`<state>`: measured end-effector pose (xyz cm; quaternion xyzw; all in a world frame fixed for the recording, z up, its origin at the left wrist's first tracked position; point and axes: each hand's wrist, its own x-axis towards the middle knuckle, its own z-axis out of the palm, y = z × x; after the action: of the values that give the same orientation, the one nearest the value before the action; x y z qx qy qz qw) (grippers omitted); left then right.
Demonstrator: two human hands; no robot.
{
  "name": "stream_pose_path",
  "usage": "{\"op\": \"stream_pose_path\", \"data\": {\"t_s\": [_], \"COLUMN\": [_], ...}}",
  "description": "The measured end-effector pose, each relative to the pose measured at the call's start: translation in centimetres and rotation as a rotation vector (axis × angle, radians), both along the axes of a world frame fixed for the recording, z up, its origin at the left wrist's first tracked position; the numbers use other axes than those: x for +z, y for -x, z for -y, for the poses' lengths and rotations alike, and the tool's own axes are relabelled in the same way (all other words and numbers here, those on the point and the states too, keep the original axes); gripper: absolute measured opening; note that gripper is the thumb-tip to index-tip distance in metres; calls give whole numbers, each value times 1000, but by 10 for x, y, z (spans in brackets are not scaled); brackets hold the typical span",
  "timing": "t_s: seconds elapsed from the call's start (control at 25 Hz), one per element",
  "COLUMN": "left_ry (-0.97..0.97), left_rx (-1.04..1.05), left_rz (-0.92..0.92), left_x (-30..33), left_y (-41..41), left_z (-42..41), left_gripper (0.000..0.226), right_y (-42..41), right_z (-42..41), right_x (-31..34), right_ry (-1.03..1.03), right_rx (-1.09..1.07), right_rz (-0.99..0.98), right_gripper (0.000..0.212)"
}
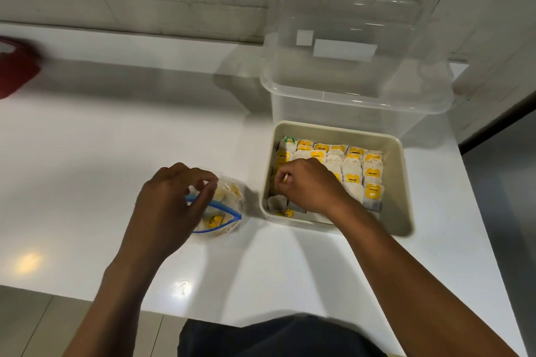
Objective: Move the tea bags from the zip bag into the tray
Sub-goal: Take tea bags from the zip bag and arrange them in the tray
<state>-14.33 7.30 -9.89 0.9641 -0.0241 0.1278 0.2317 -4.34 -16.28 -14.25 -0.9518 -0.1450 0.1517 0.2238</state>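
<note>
Key relation: the zip bag [219, 209] lies on the counter [116, 153] just left of the tray [404, 182], the two close together but apart; the bag's mouth with its blue zip strip faces the person.
Nearer hand: the left hand [171, 197] is right at the bag; the right hand [307, 185] is inside the tray, so a reach back to the bag means crossing the tray's left wall.
Bag axis: the blue strip runs from upper left to lower right, gaping open at the near end.
Tea bags in tray: rows of tea bags [353, 171] with yellow tags fill the far and right part of the tray, standing packed side by side; the near-left corner is looser.
Tea bags in zip bag: a few remain [216, 220], seen through the clear plastic.
Left hand: fingers curled, pinching the top edge of the zip bag near the blue strip, holding the mouth open.
Right hand: fingers curled down among the bags at the tray's left side, seemingly pinching one with a yellow tag; the grip itself is partly hidden.
Judged step: setting a tea bag in place, with more still to fetch.
Behind the tray: a clear plastic tub [356, 75].
</note>
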Motion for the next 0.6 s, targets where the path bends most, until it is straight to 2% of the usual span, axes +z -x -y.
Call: {"op": "stream_pose_path", "data": {"t_s": [0.12, 0.2, 0.28, 0.36, 0.48, 0.6], "left_ry": [46, 35, 0, -15, -81, -220], "left_rx": [114, 135, 92, 30, -55, -80], "left_rz": [-16, -57, -109, -127, -152, -321], "left_x": [7, 5, 1, -1, -2, -10], "left_y": [22, 33, 40, 42, 41, 40], "left_z": [-22, -33, -35, -36, -42, -52], "left_gripper": [12, 12, 11, 13, 16, 18], "right_y": [15, 31, 57, 81, 96, 89], "right_z": [-9, -21, -42, -71, -113, -136], "right_x": [23, 45, 70, 80, 64, 39], "right_ry": [-4, -162, -348, -442, -287, 18], "right_rx": [-82, -139, -91, 28, 224, 239], "right_rz": [108, 199, 153, 73, 24, -147], "right_gripper": [18, 14, 13, 13, 23, 28]}}
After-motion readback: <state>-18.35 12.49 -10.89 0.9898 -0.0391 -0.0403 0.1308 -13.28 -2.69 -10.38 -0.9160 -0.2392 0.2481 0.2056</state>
